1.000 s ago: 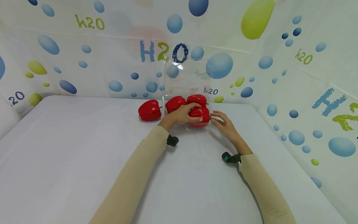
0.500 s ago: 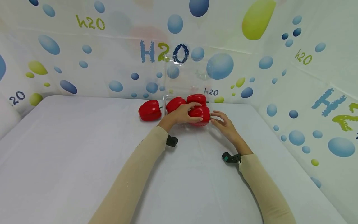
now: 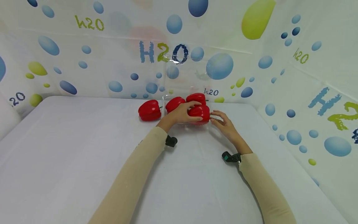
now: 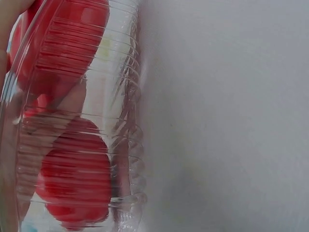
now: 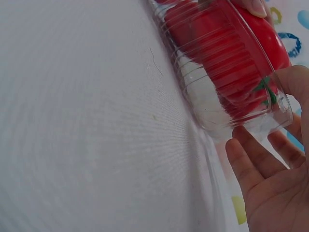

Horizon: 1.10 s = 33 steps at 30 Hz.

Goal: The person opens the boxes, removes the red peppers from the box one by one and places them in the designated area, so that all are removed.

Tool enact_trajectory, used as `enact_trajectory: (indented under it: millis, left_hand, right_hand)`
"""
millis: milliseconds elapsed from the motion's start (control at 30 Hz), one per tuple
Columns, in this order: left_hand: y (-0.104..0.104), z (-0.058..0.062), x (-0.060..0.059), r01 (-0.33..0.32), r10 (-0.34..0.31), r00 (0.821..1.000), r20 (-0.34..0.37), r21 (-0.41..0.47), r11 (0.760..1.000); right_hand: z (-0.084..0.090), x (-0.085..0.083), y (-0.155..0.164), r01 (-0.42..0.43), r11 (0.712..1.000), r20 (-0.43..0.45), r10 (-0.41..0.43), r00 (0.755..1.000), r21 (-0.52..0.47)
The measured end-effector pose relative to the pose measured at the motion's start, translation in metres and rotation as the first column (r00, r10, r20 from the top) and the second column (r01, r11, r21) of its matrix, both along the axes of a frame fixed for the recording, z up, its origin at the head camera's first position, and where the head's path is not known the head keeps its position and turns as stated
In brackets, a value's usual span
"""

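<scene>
A clear plastic container (image 3: 164, 102) with ribbed walls holds red bell peppers near the far edge of the table. My left hand (image 3: 183, 113) reaches over its near side and grips the front right bell pepper (image 3: 202, 113), thumb in front and fingers on top. Two more bell peppers, one at the left (image 3: 174, 103) and one at the back (image 3: 196, 97), lie inside. My right hand (image 3: 225, 124) is at the container's right end, its fingers loosely bent and the fingertips at the end wall, close to the pepper's green stem (image 5: 264, 91). Part of the left hand is cut off in the left wrist view.
Another red bell pepper (image 3: 149, 110) lies on the white tablecloth (image 3: 84, 149), just left of the container. The container's clear lid (image 3: 185, 71) stands raised at the back, before a patterned backdrop (image 3: 117, 62) that also borders the right side.
Both hands stay nearly in place. The peppers in the container have shifted up very slightly in the head view, and the view itself has turned a little.
</scene>
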<state>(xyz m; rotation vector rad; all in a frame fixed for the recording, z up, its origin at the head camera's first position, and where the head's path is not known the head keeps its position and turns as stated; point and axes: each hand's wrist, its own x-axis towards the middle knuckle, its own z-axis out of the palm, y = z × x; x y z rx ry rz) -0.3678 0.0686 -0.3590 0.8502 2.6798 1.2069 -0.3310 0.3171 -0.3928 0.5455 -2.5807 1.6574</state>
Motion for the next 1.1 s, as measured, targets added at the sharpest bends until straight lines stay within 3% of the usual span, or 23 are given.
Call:
enact_trajectory:
  millis: [733, 1100]
  left_hand:
    - [-0.0035, -0.0011, 0.0009, 0.042, -0.038, 0.998, -0.058, 0.078, 0.996]
    - [-0.0032, -0.0018, 0.0021, 0.042, -0.034, 0.996, -0.083, 0.093, 0.995]
  right_hand:
    - [0.0, -0.0005, -0.0018, -0.001, 1.0, 0.008, 0.002, 1.0, -0.03]
    - [0.0007, -0.0006, -0.0015, 0.012, 1.0, 0.004, -0.012, 1.0, 0.004]
